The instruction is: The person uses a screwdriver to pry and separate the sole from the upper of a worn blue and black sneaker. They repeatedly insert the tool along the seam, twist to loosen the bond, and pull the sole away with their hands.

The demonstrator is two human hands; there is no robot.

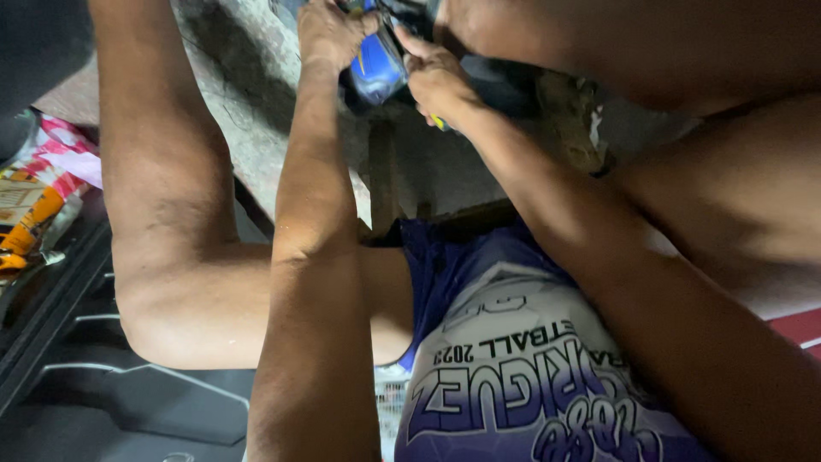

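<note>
Left hand [329,34] gripping a glossy blue part [376,64], right hand [436,77] closed around a yellow-tipped tool [438,122], above purple shorts [513,359]

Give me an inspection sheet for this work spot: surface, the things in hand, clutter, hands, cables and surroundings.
Surface: rough grey concrete slab, worn and stained.
Things in hand: glossy blue object at the top edge, mostly hidden; what it is cannot be told. A small yellow-green piece shows under the right hand.
Clutter: colourful printed wrappers at the left edge.
Hands: left hand grips the blue object from the left; right hand presses on it from the right.
Cables: nothing seen.
Surroundings: dark moulded plastic panel lower left; the person's bare knees and blue-and-white printed shorts fill the foreground.
</note>
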